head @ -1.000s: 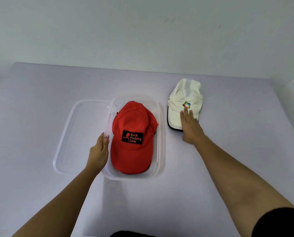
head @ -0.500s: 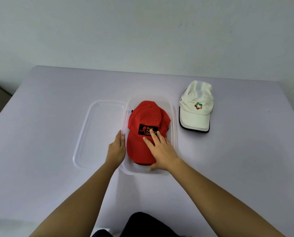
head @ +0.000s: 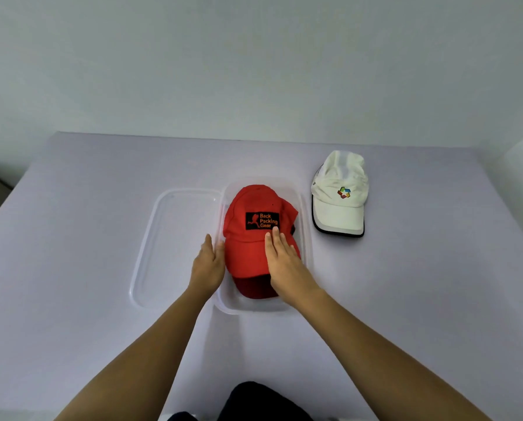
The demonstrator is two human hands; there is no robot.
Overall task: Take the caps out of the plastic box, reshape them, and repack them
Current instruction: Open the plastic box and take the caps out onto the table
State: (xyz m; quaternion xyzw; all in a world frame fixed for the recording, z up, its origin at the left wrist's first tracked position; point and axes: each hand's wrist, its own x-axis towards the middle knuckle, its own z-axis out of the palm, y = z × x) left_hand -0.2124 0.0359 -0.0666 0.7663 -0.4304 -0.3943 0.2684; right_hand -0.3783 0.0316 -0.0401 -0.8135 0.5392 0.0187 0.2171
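A red cap (head: 254, 202) with a black "Back Packing Gear" patch lies in the clear plastic box (head: 254, 306), brim toward me. My right hand (head: 284, 262) lies on the brim's right side, fingers flat on top and thumb hidden; the brim's dark underside shows at its near edge. My left hand (head: 207, 267) is at the box's left wall, fingers outside and thumb over the rim by the brim. Something dark peeks out under the red cap's right side. A white cap (head: 339, 189) with a coloured logo rests on the table right of the box.
The box's clear lid (head: 178, 238) lies flat against the box's left side. Everything sits on a pale lilac table (head: 87, 299) whose far edge meets a plain wall. Bare tabletop surrounds the box in front and to the far left.
My right hand left the white cap, crossed to the red cap and now sits on its brim, whose near edge looks raised. My left hand stayed at the box's left wall.
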